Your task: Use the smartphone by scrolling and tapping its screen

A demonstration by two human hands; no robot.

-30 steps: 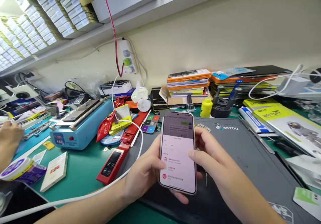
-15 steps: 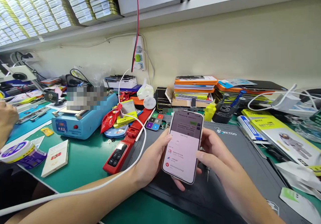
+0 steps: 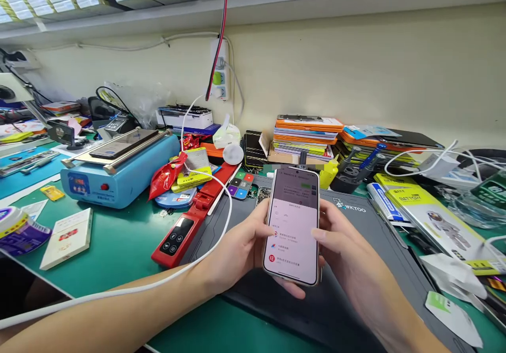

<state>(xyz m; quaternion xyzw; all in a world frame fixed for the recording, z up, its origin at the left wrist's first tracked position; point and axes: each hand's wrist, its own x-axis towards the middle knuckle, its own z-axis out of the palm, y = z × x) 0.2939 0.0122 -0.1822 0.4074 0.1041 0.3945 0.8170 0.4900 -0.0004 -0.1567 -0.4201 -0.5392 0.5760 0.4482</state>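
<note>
Pink-lit phone (image 3: 293, 225) now sits steadier, upright and closer, clasped by the left hand (image 3: 241, 247) and right hand (image 3: 343, 247); beneath lies the grey mat (image 3: 395, 247), its screen menu unchanged.

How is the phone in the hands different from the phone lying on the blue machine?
The held phone is lit, showing a pale menu; the phone on the blue machine has a dark screen. The held phone stands tilted up between the left hand and right hand; the other lies flat on the blue machine, untouched. The held phone looks bigger, being nearer the camera. Both are slim rectangles, screen side up.
</note>
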